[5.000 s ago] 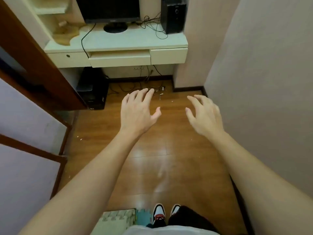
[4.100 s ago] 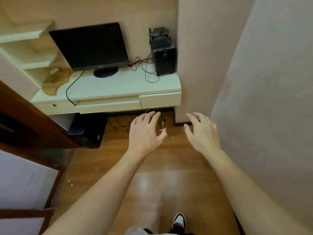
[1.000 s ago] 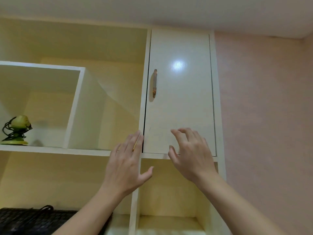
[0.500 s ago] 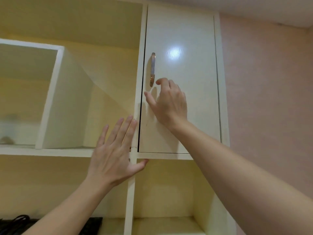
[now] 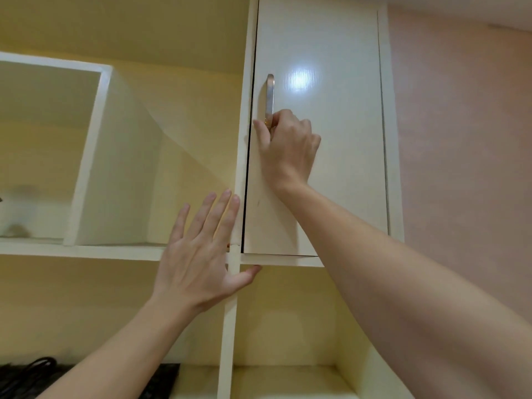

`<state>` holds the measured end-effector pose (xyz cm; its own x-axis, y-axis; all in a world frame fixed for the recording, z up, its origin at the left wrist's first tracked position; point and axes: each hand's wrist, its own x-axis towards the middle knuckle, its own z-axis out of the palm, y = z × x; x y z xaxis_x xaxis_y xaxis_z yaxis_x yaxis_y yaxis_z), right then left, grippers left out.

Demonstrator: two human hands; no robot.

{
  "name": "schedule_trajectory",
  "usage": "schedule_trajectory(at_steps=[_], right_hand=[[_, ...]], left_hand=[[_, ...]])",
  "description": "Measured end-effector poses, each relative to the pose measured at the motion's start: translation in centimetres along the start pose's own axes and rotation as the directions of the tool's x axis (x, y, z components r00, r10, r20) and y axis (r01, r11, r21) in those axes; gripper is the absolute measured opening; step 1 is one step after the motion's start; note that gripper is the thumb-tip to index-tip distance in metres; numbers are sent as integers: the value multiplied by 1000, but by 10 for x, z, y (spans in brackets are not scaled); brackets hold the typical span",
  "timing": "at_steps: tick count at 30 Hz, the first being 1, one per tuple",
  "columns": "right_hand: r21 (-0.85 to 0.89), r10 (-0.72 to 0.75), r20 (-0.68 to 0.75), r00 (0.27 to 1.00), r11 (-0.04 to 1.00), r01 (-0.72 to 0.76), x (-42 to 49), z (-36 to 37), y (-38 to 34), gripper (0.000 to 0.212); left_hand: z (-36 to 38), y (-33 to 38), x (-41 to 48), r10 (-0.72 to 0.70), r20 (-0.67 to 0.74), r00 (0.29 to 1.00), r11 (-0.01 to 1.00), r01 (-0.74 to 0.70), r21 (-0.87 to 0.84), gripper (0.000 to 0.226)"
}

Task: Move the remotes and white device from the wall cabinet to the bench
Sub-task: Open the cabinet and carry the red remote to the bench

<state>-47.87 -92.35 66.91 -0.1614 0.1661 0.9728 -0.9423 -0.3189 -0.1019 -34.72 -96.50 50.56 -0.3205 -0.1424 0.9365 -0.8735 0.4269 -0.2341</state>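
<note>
Overhead, the right hand [image 5: 288,145] had curled its fingers [image 5: 283,118] round the slim metal handle [image 5: 270,100] of the closed white cabinet door [image 5: 331,139] — best pulled steadily; left hand [image 5: 198,254] splayed, empty.

Black cables [image 5: 31,370] lie on a lower open shelf [image 5: 86,250].

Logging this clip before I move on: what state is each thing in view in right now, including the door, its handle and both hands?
Cabinet door: shut or nearly so; dark gap along its left edge.
Handle: upright, lower end gripped.
Right hand: closed on the handle.
Left hand: open, fingers spread, empty, in front of the shelf divider.
Open shelf box: no door; contents at far left too blurred to tell.
Remotes and white device: not visible.
</note>
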Motion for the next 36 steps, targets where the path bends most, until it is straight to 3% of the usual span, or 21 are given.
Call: schedule_trajectory(at_steps=[20,26,29,36], right_hand=[[329,-10,40,999,944,-3,24,-103,-2,34],[494,-5,80,997,869,-35,36,-165,16,27],[552,38,153,987,826,-118,42,-199,33,33],[685,318,407,856,513,-517,48,-264,70,43]], left_hand=[[-9,-3,-1,-17,70,997,1000,15,21,104],[-15,-1,-1,-30,118,993,999,31,-11,103],[-20,2,-4,-46,124,991,998,49,-26,102],[-36,35,3,94,35,995,991,-90,-96,95]])
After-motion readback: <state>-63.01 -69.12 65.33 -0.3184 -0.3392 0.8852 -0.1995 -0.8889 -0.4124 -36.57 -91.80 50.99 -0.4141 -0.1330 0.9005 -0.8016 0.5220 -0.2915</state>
